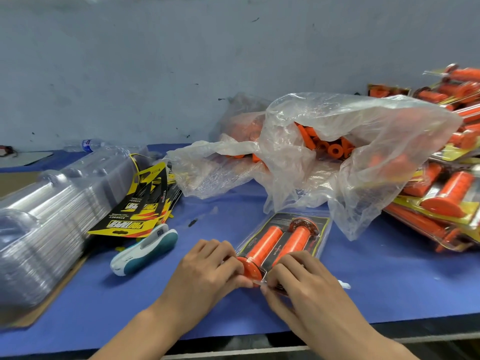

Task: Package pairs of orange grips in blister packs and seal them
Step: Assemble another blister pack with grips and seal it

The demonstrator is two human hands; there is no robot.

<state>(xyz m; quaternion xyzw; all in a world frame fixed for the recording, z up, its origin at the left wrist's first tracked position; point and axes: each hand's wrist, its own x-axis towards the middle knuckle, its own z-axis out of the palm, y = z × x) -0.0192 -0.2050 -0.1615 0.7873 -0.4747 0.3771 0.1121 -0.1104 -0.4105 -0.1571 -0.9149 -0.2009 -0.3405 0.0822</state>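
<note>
My left hand (207, 266) and right hand (304, 279) both pinch the near end of the blister pack (281, 219). It lies on the blue table (389, 281) with two orange grips (263, 246) side by side inside. Behind it, a clear plastic bag (363, 126) holds loose grips (333, 149). Filled packs (446, 193) pile up at the right, and empty blisters (52, 203) are stacked at the left.

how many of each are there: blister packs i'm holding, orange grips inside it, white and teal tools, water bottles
blister pack: 1
orange grips in it: 2
white and teal tool: 1
water bottle: 1
total: 5
</note>
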